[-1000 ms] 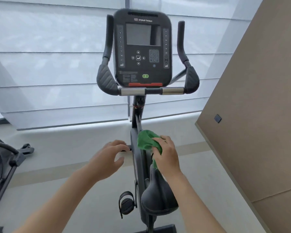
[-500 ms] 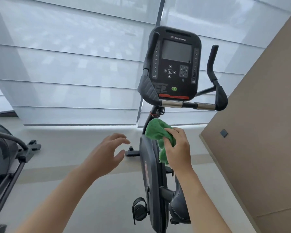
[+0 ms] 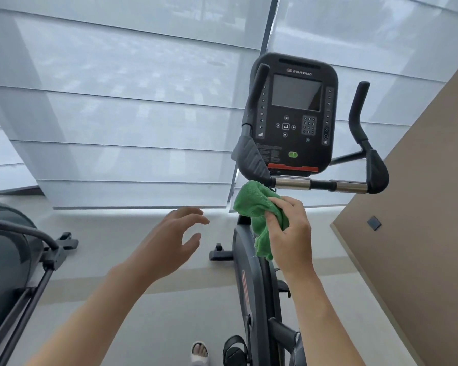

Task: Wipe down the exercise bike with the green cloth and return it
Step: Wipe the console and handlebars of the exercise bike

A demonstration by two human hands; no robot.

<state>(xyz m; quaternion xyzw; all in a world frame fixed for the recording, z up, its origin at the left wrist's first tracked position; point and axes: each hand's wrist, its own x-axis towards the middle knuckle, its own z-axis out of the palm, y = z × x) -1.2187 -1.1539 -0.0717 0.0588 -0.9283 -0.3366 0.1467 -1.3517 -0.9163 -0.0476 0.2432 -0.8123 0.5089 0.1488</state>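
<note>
Item: green cloth. We hold it bunched in our right hand, fingers curled round its middle, a loose tail hanging below the palm. It sits just under the handlebar crossbar and in front of the bike's upright post.

Item: left hand. It hovers well apart from the cloth, to its left, fingers spread and relaxed, holding nothing.

Item: exercise bike. Its frame runs down beneath our right hand; the console stands above it, with the handlebar horns on either side.

Handling, as we judge it: the cloth looks soft, light and limp, likely a terry weave that grips rather than slips. We think a gathered wad in the palm suits rounded bars, while a flatter spread under straight fingers would suit the console face. Nothing about it seems fragile; the trailing tail could catch on the crossbar ends.
</note>
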